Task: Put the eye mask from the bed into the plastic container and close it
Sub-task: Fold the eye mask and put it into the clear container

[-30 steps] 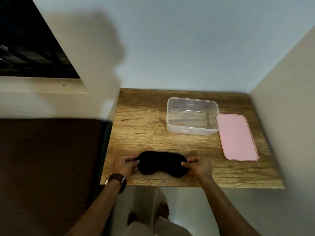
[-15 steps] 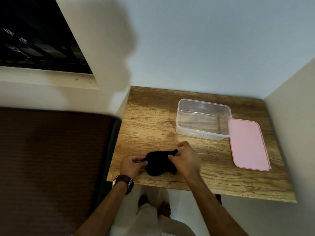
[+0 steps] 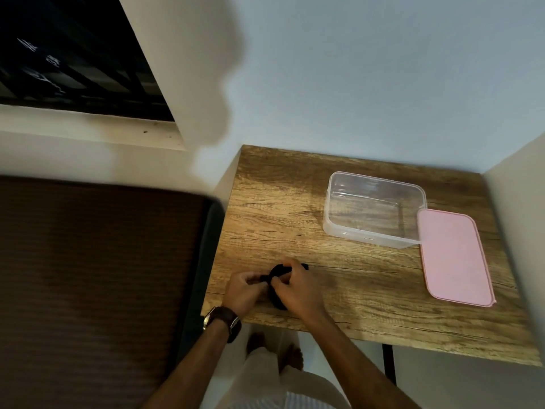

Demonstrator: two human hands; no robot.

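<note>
The black eye mask lies folded over near the front left of the wooden table, mostly covered by my hands. My left hand, with a watch on its wrist, pinches the mask's left end. My right hand has folded the right end across and presses it against the left. The clear plastic container stands open and empty at the back right of the table. Its pink lid lies flat beside it, to its right.
A bed with a dark brown cover lies directly left of the table. A wall closes the table's back and right sides. A dark window sits at the upper left. My bare feet show below the table's front edge.
The mask lay spread out between both hands; my right hand has swung its right end over to the left, folding it in half. The camera view has shifted right and down.
</note>
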